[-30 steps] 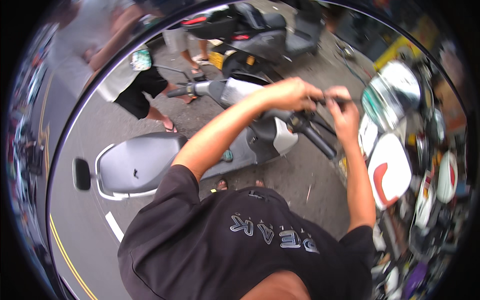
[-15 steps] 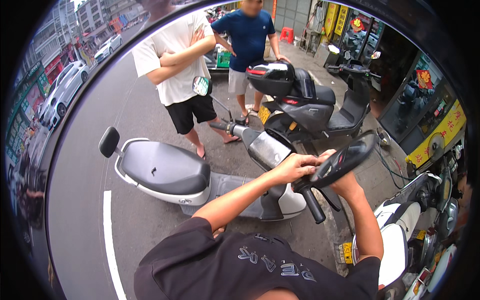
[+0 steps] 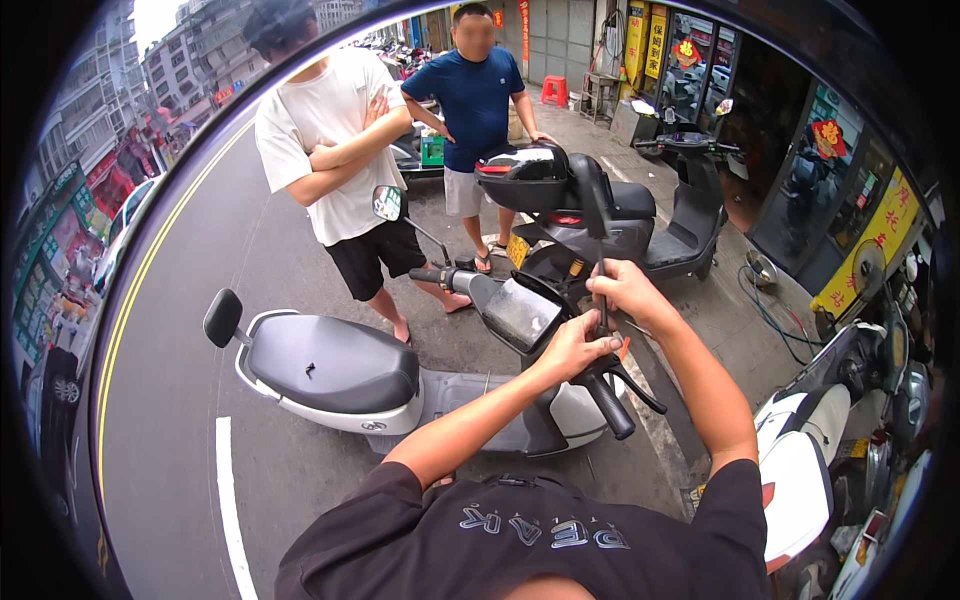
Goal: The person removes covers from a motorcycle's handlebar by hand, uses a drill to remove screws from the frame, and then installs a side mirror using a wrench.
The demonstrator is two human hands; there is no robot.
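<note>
A grey and white scooter (image 3: 330, 362) stands sideways before me. A dark mirror (image 3: 592, 205) rises edge-on from the area of its right handlebar (image 3: 612, 405). My right hand (image 3: 625, 288) grips the mirror stem (image 3: 601, 255) below the head. My left hand (image 3: 582, 342) has its fingers closed round the lower end of the stem, beside the brake lever (image 3: 645, 392). A small orange item (image 3: 624, 350), too small to make out, shows by my left fingertips. The other mirror (image 3: 388, 203) sits on the far handlebar, and a small black object (image 3: 311, 371) lies on the seat.
A person in white (image 3: 330, 130) stands with arms crossed beyond the scooter, and one in blue (image 3: 465, 110) rests a hand by a black scooter (image 3: 680, 240). Parked scooters (image 3: 800, 460) crowd the right side. A road (image 3: 160, 420) runs along the left; a shopfront (image 3: 810, 200) is behind.
The mirror has swung from flat over my hands to upright, edge-on. My right hand has moved up and left along the stem; my left hand is slightly lower and further left.
</note>
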